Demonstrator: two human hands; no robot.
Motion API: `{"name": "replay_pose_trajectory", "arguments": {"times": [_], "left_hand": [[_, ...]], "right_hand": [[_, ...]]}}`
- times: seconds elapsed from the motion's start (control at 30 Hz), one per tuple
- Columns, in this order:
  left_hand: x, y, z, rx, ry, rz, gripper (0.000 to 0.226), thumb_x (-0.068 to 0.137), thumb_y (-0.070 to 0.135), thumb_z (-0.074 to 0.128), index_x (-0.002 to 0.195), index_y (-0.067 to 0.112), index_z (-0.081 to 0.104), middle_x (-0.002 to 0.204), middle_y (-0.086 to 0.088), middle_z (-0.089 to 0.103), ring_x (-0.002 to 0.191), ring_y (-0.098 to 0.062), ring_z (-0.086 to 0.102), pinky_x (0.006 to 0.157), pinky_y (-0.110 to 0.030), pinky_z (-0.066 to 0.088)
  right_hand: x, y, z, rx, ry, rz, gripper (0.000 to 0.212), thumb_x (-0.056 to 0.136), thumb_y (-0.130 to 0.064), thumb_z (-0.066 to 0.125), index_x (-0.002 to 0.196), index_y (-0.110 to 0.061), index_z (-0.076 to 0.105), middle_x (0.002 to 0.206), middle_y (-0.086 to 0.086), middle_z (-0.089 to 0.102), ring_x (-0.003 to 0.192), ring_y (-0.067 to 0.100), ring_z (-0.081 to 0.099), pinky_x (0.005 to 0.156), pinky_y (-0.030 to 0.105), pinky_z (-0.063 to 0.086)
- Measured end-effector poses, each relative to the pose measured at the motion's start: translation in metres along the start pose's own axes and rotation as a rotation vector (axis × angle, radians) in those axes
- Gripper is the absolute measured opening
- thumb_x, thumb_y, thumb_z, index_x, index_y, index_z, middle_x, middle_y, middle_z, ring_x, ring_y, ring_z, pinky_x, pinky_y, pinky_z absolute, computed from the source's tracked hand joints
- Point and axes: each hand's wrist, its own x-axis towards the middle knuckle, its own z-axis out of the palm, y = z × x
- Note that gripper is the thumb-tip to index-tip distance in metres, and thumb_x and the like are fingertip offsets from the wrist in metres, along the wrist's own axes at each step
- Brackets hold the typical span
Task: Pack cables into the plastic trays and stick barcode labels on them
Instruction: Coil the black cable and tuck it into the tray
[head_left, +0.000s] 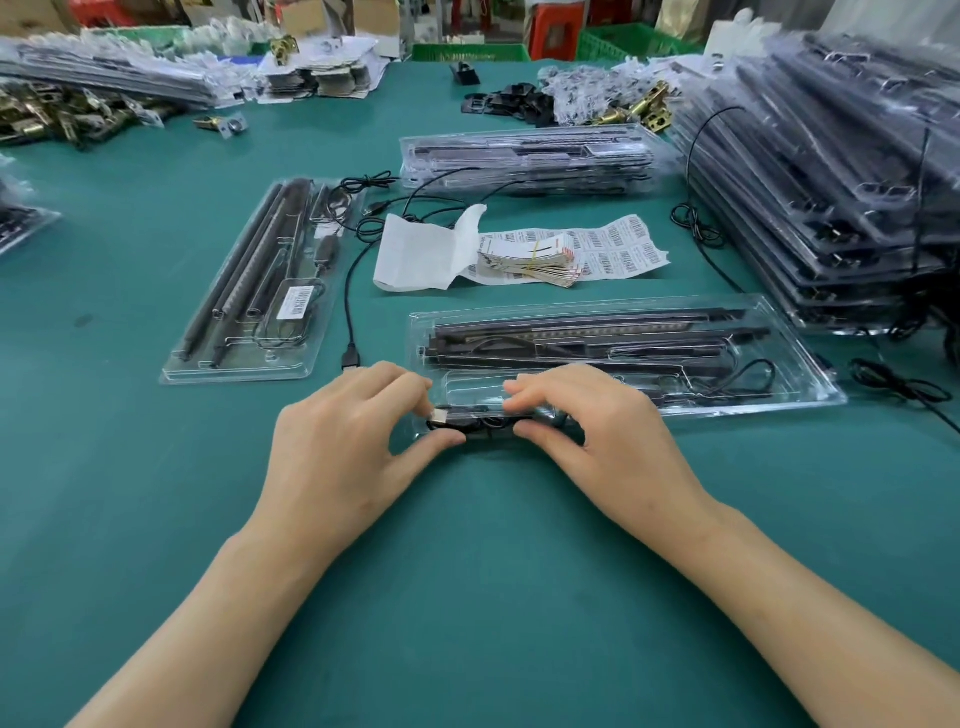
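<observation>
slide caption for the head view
The left hand and right hand pinch a coiled cable at the near edge of a clear tray; barcode labels lie behind.

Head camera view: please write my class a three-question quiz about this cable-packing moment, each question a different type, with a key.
1. True or false: the left tray already carries a barcode label.
2. The left hand and right hand both pinch: A) the coiled cable; B) a label sheet; C) a brass latch.
3. Fill in: the near tray lies on a ___ table.
Key: 1 true; 2 A; 3 green.
</observation>
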Motion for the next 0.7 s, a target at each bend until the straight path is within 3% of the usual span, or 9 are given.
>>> {"name": "replay_pose_trajectory", "arguments": {"times": [0.17, 0.33, 0.5, 0.6, 0.7], "left_hand": [[0.0, 0.0, 0.001, 0.016, 0.008, 0.021, 0.032, 0.089, 0.055, 0.066, 0.08, 0.024, 0.064, 0.089, 0.012, 0.068, 0.079, -0.018, 0.068, 0.05, -0.036, 0.049], [0.001, -0.002, -0.002, -0.033, -0.009, 0.001, 0.024, 0.091, 0.049, 0.068, 0.082, 0.027, 0.067, 0.093, 0.015, 0.069, 0.085, -0.014, 0.069, 0.055, -0.037, 0.052], [0.001, -0.002, -0.001, -0.042, 0.006, 0.003, 0.019, 0.093, 0.039, 0.072, 0.082, 0.024, 0.068, 0.097, 0.015, 0.072, 0.087, -0.015, 0.071, 0.06, -0.038, 0.054], [0.0, 0.0, 0.003, -0.159, 0.018, -0.054, 0.017, 0.089, 0.025, 0.08, 0.082, 0.018, 0.067, 0.097, 0.012, 0.07, 0.089, -0.012, 0.069, 0.071, -0.038, 0.055], [-0.001, 0.003, 0.007, -0.308, 0.031, -0.162, 0.019, 0.082, 0.017, 0.084, 0.08, 0.018, 0.066, 0.1, 0.013, 0.066, 0.097, -0.008, 0.066, 0.082, -0.026, 0.052]], "right_hand": [[0.001, -0.002, 0.007, -0.049, 0.058, -0.04, 0.009, 0.091, -0.012, 0.076, 0.1, -0.014, 0.074, 0.107, -0.006, 0.074, 0.111, 0.007, 0.066, 0.09, 0.036, 0.054], [-0.005, 0.007, -0.001, 0.062, -0.014, -0.034, 0.024, 0.095, -0.003, 0.068, 0.115, -0.015, 0.073, 0.122, -0.008, 0.071, 0.124, 0.003, 0.06, 0.104, 0.032, 0.049], [-0.009, 0.009, -0.002, -0.06, -0.026, -0.067, 0.032, 0.095, 0.0, 0.066, 0.123, -0.015, 0.071, 0.138, -0.005, 0.064, 0.135, 0.009, 0.053, 0.113, 0.032, 0.043], [-0.008, 0.007, -0.001, -0.068, 0.03, -0.039, 0.029, 0.094, -0.001, 0.069, 0.119, -0.014, 0.072, 0.136, -0.001, 0.063, 0.133, 0.013, 0.054, 0.11, 0.032, 0.045], [-0.009, 0.005, 0.001, -0.1, 0.038, -0.047, 0.027, 0.093, 0.001, 0.07, 0.116, -0.012, 0.072, 0.124, 0.0, 0.069, 0.126, 0.015, 0.06, 0.105, 0.035, 0.049]]}}
